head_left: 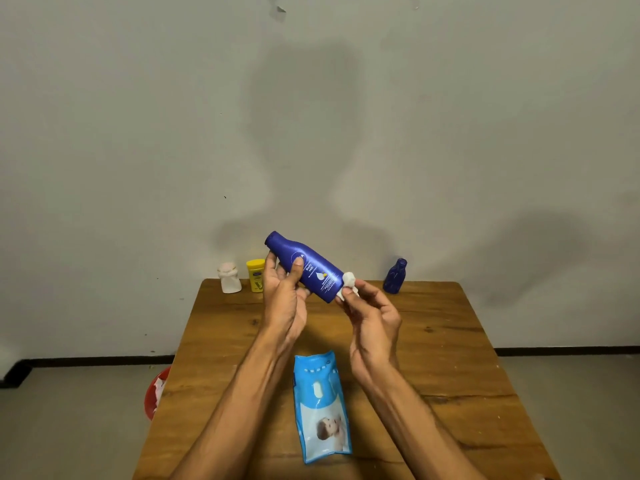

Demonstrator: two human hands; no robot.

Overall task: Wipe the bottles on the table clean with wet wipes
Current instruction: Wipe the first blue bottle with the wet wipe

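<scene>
My left hand [282, 296] grips a blue lotion bottle [313, 268] around its upper half and holds it tilted above the table, neck up and to the left, with no cap. My right hand [372, 317] pinches a small bunched white wet wipe [347, 285] against the bottle's bottom end. A blue wet wipes pack [322, 407] lies flat on the wooden table [450, 358] between my forearms. At the table's far edge stand a white bottle [230, 278], a yellow bottle [255, 274] and a small dark blue bottle [396, 276].
A red bin [156, 393] with white scraps inside sits on the floor by the table's left side. A plain wall rises just behind the table's far edge.
</scene>
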